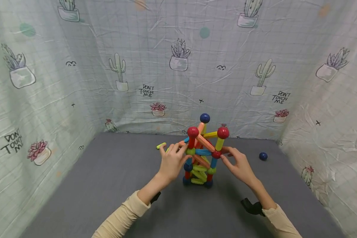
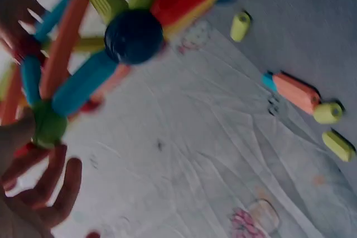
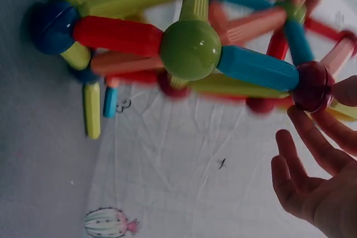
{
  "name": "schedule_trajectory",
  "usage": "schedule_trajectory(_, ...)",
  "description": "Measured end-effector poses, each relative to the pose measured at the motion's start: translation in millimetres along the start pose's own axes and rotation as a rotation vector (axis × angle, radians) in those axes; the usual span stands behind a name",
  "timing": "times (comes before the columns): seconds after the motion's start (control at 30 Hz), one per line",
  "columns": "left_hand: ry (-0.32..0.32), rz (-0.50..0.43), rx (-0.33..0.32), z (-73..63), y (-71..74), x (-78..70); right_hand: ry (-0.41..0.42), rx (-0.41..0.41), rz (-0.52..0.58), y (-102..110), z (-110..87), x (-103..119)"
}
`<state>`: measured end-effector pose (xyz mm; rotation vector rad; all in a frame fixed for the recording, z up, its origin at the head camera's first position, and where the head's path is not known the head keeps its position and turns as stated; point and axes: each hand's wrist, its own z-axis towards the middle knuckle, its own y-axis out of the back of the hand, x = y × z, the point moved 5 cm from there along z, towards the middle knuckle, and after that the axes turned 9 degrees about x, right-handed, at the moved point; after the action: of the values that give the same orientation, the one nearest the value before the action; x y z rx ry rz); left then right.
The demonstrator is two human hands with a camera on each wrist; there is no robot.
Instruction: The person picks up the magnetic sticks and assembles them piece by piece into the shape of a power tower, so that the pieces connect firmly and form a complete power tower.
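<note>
A tower of magnetic sticks and balls stands on the grey table, in red, blue, orange and yellow-green. My left hand pinches the green ball on the tower's left side. On the opposite side, my right hand grips a dark red ball between thumb and fingers. Above these, red balls cap two upright sticks, and a blue ball tops the back. The right wrist view shows a blue stick joining the gripped red ball to a green one.
Several loose sticks lie behind the tower, among them an orange one and a yellow-green one. A lone blue ball lies on the table at the right. A cactus-print curtain surrounds the table's back and sides.
</note>
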<state>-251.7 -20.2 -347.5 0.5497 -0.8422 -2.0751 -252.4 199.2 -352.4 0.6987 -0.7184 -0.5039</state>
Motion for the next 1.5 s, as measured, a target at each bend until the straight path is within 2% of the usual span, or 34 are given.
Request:
schedule_trajectory(0.07,-0.027,-0.116,0.076,7.6,-4.2,14.0,0.018,-0.019,-0.023,0.6,-6.1,8.1)
schedule_trajectory(0.17,-0.073,-0.261,0.227,18.9,-14.3,41.2,0.07,-0.049,-0.053,4.4,-10.1,17.1)
schedule_trajectory(0.23,-0.058,-0.27,0.306,23.9,-25.3,65.5,0.103,-0.077,-0.064,11.4,-8.6,20.8)
schedule_trajectory(0.27,-0.035,-0.243,0.336,24.8,-32.9,79.6,0.116,-0.097,-0.058,16.4,-6.9,22.4)
schedule_trajectory(0.33,0.034,-0.127,0.385,23.3,-51.1,108.8,0.153,-0.151,-0.045,28.5,-1.5,27.4)
schedule_trajectory(0.43,0.151,0.029,0.48,14.1,-85.8,149.2,0.22,-0.218,-0.01,45.1,9.2,38.2)
schedule_trajectory(0.5,0.208,0.098,0.562,5.2,-108.5,168.9,0.281,-0.236,-0.007,52.0,17.7,46.1)
schedule_trajectory(0.6,0.278,0.133,0.673,-5.8,-135.5,187.8,0.361,-0.198,-0.017,55.1,29.9,56.7)
schedule_trajectory(0.67,0.301,0.155,0.714,-10.3,-148.1,195.3,0.386,-0.142,-0.042,53.7,36.2,61.1)
schedule_trajectory(0.7,0.304,0.16,0.714,-12.1,-152.3,197.5,0.394,-0.118,-0.055,52.8,38.5,62.9)
schedule_trajectory(0.73,0.274,0.186,0.677,-15.9,-164.0,205.7,0.396,-0.098,-0.067,52.0,40.2,64.0)
schedule_trajectory(0.77,0.277,0.178,0.666,-16.8,-163.7,205.8,0.39,-0.08,-0.081,51.3,41.3,64.6)
schedule_trajectory(0.8,0.277,0.165,0.647,-17.1,-161.1,204.6,0.38,-0.067,-0.092,50.9,41.8,64.6)
schedule_trajectory(0.87,0.268,0.125,0.562,-15.9,-147.2,197.7,0.356,-0.058,-0.11,50.9,41.5,63.6)
schedule_trajectory(0.93,0.25,0.065,0.43,-9.4,-121.7,184.7,0.335,-0.067,-0.13,51.9,39.9,62.0)
schedule_trajectory(0.97,0.267,0.005,0.388,-0.3,-95.9,168.8,0.326,-0.071,-0.135,52.5,39.0,61.1)
schedule_trajectory(1.07,0.148,-0.079,0.148,23.8,-40.7,133.1,0.302,-0.078,-0.159,54.5,36.1,57.8)
schedule_trajectory(1.17,-0.045,-0.156,-0.007,49.5,12.0,86.9,0.285,-0.066,-0.178,56.0,34.7,55.7)
schedule_trajectory(1.23,-0.192,-0.191,-0.04,61.6,39.2,54.2,0.283,-0.058,-0.192,56.5,34.9,55.4)
schedule_trajectory(1.3,-0.329,-0.171,-0.038,70.1,55.7,24.8,0.283,-0.048,-0.203,56.2,35.8,55.4)
schedule_trajectory(1.4,-0.473,-0.062,0.012,78.2,62.2,-6.3,0.301,-0.049,-0.23,54.6,37.9,55.7)
schedule_trajectory(1.5,-0.53,0.056,0.07,83.4,56.6,-20.0,0.32,-0.051,-0.263,52.5,39.4,56.4)
